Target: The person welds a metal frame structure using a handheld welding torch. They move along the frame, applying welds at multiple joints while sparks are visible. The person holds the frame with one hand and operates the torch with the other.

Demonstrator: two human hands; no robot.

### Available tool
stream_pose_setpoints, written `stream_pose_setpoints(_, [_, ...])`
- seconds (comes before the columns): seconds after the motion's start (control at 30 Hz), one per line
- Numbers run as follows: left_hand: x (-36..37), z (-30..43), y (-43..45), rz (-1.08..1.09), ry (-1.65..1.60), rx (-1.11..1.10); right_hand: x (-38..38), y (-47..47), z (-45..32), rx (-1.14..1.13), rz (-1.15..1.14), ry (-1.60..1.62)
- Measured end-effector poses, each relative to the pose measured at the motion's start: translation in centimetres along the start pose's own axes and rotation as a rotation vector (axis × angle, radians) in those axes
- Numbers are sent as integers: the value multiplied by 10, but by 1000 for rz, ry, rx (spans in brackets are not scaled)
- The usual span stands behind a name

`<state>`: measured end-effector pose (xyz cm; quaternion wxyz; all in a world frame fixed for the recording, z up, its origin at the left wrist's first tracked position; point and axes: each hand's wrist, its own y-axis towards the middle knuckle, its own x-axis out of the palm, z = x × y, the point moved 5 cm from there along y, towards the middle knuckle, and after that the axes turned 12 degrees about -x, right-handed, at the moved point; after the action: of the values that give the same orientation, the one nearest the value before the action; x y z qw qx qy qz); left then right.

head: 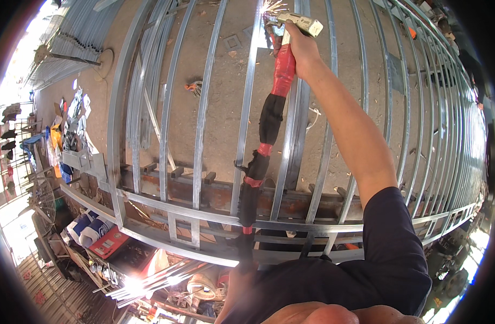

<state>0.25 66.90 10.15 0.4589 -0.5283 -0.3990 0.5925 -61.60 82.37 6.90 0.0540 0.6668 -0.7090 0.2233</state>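
Note:
My right hand (305, 50) grips the handle of a pale handheld welding gun (300, 22), thumb on its body. The nozzle meets a galvanized steel tube (247, 101) of the frame near the top edge, where bright sparks (271, 7) fly. A thick hose (271, 117), wrapped in black cloth and red tape, runs from the handle down towards my body. Near its lower end, part of my left arm (235, 283) shows, bare and blurred. The left hand is too unclear to tell whether it holds the hose.
Parallel metal bars form a large frame with a lower rail (182, 210) close before me. Bundled tubes (75, 36) lie at upper left. A glove (194, 87) lies on the floor. A wire-guarded fan (43, 198) stands at left, and loose metal rods (162, 279) lie below. Another person (472, 73) is at far right.

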Motion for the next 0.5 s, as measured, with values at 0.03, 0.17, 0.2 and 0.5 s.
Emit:
stream_pose_setpoints(0.03, [0,-1,0,5,12,-11,0,-1,1,3,15,-8])
stream_pose_setpoints(0.17, [0,4,-4,6,54,19,1,-7,0,4,49,-21])
stream_pose_setpoints(0.2, [0,4,-5,5,51,14,1,-9,-1,1,52,-20])
stream_pose_setpoints(0.5, [-16,-17,-19,112,169,52,-22,-65,-10,1,190,74])
